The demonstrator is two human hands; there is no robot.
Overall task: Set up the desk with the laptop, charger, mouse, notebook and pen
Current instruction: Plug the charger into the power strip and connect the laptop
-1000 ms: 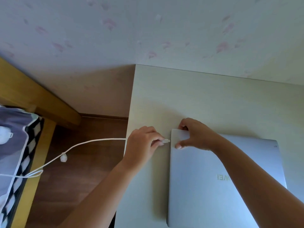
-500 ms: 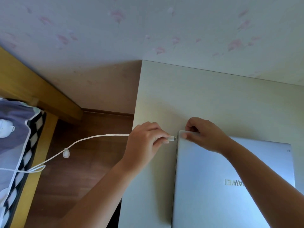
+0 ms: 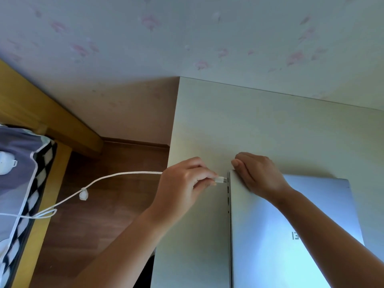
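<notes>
Compared with half a second ago, plug tip (image 3: pixel 223 180) now right at the laptop's (image 3: pixel 291 235) left edge, the small gap seen then all but gone; hard to tell whether already seated in the port or only touching it. Right hand (image 3: pixel 257 175) shifted too: fingers then spread over the lid corner, now drawn together and curled over the far left corner, pressing down on it.

Closed silver laptop, lid up, dark lettering partly hidden by the right forearm, flat on the pale desk (image 3: pixel 207 125) toward its right side. Row of small ports visible along the left edge.

White charger cable (image 3: pixel 124 174) pinched at its plug end by the left hand (image 3: pixel 185 183), thumb and fingertips clamped just behind the metal tip. Runs left off the desk, sags over the wooden floor (image 3: pixel 99 215) with a small white tie (image 3: pixel 83 194) on it, loops near the bed (image 3: pixel 18 183).
</notes>
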